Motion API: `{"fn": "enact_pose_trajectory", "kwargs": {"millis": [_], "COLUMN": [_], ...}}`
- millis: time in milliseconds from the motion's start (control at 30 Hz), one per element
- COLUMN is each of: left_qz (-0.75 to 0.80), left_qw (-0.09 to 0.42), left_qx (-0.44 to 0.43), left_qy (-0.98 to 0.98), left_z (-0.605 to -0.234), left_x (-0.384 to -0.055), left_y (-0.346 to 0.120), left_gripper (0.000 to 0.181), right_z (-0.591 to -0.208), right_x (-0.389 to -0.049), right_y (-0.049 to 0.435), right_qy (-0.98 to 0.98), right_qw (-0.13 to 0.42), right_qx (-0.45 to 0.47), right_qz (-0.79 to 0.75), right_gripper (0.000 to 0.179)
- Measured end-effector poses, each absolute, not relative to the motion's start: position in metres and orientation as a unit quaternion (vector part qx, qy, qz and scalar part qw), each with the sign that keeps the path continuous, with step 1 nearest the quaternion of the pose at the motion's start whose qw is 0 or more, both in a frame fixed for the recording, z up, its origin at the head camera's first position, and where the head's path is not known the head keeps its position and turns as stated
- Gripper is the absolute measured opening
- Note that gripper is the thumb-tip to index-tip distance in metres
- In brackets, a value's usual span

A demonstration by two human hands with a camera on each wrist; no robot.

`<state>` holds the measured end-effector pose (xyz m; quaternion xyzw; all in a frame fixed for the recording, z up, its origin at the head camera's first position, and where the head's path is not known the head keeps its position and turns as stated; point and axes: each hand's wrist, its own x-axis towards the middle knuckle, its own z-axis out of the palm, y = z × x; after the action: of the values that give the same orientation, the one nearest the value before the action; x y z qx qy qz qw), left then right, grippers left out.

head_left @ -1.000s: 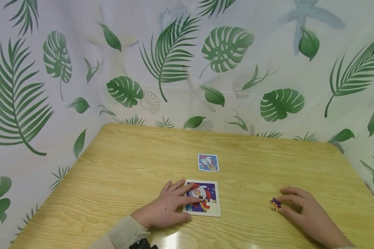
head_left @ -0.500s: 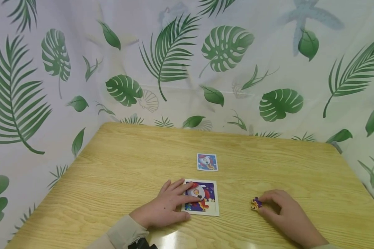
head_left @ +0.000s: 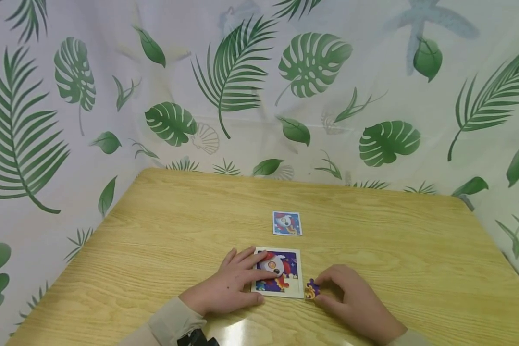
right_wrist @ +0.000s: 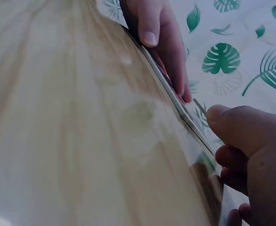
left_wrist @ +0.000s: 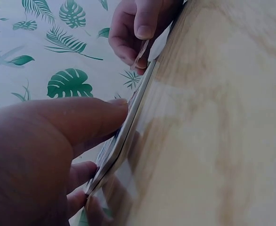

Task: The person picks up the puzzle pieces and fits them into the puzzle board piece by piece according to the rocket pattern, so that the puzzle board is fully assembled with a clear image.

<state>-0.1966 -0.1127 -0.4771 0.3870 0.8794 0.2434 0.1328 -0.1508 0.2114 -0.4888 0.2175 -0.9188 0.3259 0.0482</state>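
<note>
A square jigsaw puzzle board (head_left: 294, 287) with a pale frame lies on the table, showing a white and red cartoon figure on purple. Its lower right corner is bare, pale backing. The left hand (head_left: 233, 283) rests on the board's left side, its spread fingers partly covering the picture. Just beside the board's right edge, the right hand (head_left: 355, 299) pinches a purple and orange puzzle piece (head_left: 312, 289) between thumb and fingers. In the right wrist view, the piece appears as a thin edge by the thumb, raised above the board.
Behind the board lies a small square picture card (head_left: 287, 223) with a similar design. The wooden table (head_left: 190, 206) reaches back to a leaf-patterned curtain (head_left: 251, 101). A black object (head_left: 196, 338) is near the left sleeve.
The right hand has moved left across the table with the puzzle piece, from far right to beside the board. The left hand has stayed on the board.
</note>
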Motion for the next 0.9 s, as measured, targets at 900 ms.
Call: {"fn": "enact_pose_trajectory", "kwargs": {"millis": [900], "left_qz": [0.244], "left_qw": [0.113], "left_qx": [0.382], "left_qy": [0.884], "left_z": [-0.477], "left_x": [-0.189], "left_y": [-0.102], "left_gripper": [0.056], "right_z": [-0.49], "right_x": [-0.162], "right_y": [0.167], "right_qy": [-0.934], "right_qw": [0.091], "right_qx": [0.238], "right_qz": [0.251], "right_gripper": [0.03]}}
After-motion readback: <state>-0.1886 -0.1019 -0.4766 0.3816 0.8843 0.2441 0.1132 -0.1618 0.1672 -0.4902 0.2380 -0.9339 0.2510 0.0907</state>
